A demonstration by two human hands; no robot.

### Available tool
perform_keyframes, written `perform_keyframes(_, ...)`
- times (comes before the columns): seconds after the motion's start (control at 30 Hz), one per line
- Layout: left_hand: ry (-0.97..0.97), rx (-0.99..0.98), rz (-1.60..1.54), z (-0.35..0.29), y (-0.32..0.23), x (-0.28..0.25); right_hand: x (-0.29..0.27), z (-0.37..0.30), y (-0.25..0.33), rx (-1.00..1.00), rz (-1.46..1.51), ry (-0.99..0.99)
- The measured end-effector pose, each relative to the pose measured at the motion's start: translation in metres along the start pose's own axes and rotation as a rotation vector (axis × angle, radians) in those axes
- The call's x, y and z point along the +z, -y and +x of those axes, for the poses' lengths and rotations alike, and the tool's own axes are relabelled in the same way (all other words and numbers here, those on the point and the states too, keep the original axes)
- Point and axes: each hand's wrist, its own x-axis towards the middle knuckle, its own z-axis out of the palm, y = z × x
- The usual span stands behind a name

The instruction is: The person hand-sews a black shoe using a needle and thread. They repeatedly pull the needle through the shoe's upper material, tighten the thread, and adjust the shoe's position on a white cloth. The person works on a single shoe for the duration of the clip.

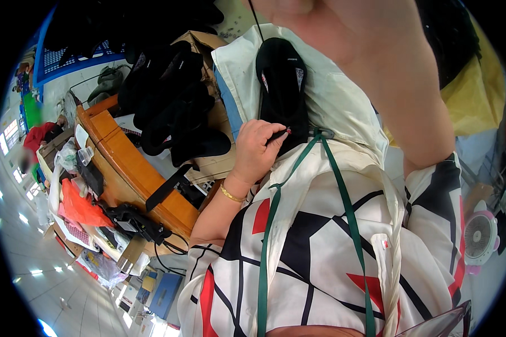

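Observation:
A black cloth shoe (285,62) lies on the pale cloth over my lap, its opening facing up and patterned lining showing at the sides. My left hand (260,147) pinches the shoe's near end between thumb and fingers; a small red spot shows at the fingertips. A taut black thread (256,19) runs from the shoe's far end up past the top edge of the picture. Raised close to the camera, my right hand (326,28) has curled fingers beside that thread. Its fingertips are cut off by the frame, so the grip itself is hidden.
Several black shoes (171,95) are heaped on cardboard at my left, beside a wooden table (129,160). A blue crate (78,64) holds dark items farther off. Green apron ties (343,191) hang over my front. A white and pink fan (480,238) stands at right.

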Motion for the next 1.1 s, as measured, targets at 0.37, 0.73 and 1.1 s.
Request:
perform_keyframes(0.37,0.114,-0.329,-0.077,0.01,-0.004,-0.006,-0.005,0.008,0.026,-0.007,0.122,-0.317)
perform_keyframes(0.73,0.046,-0.662,0.03,-0.034,-0.003,0.001,-0.061,-0.027,0.052,-0.139,0.109,-0.297)
perform_keyframes(1.1,-0.661,-0.2,-0.454,0.008,0.018,-0.107,-0.048,-0.057,0.065,-0.253,0.158,-0.068)
